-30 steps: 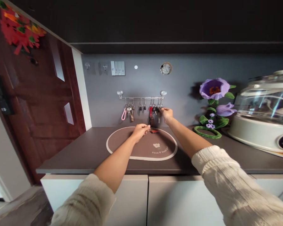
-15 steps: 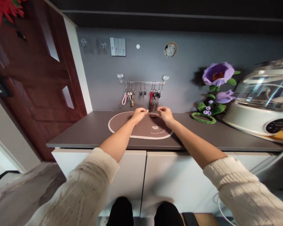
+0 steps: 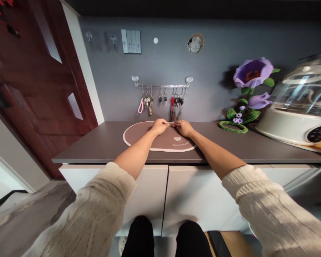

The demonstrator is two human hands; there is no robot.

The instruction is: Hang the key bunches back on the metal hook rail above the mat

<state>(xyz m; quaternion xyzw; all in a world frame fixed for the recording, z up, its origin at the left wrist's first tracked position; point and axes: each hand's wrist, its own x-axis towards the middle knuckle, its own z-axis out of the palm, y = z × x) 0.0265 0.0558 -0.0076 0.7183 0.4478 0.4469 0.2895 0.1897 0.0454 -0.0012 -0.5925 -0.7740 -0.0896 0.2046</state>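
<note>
Little red thing [image 3: 173, 125] lies sideways by the worktop [image 3: 96, 141]'s back edge, between left hand [image 3: 159, 127] and nearer right hand [image 3: 185, 128]; both curled, can't tell their grip.

The right hand [image 3: 184, 127], a second ago up at the keys [image 3: 182, 101] above the mat [image 3: 149, 139], is now down at the mat's back edge, nearer the left hand [image 3: 159, 126].

Head view looks forward, down; hands [image 3: 159, 127] seem fairly far.
</note>
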